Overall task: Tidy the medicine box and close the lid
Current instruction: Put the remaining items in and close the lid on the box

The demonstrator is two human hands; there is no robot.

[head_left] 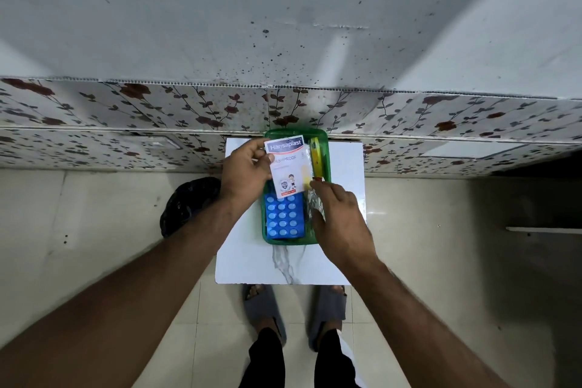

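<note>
A green plastic medicine box (264,230) lies open on a small white marble-look table (252,264). Inside, a blue blister strip of tablets (283,216) fills the near left part. A yellow-green tube (316,154) lies along the right side. My left hand (244,172) grips a white Hansaplast plaster packet (288,167) by its left edge, over the box's far half. My right hand (341,224) rests on the box's right side, its fingers on a silvery foil strip (316,206). No lid is in view.
The table stands against a ledge covered in floral sheet (126,110). A black bag (187,203) lies on the tiled floor to the left. My feet in grey slippers (264,309) stand just below the table's near edge.
</note>
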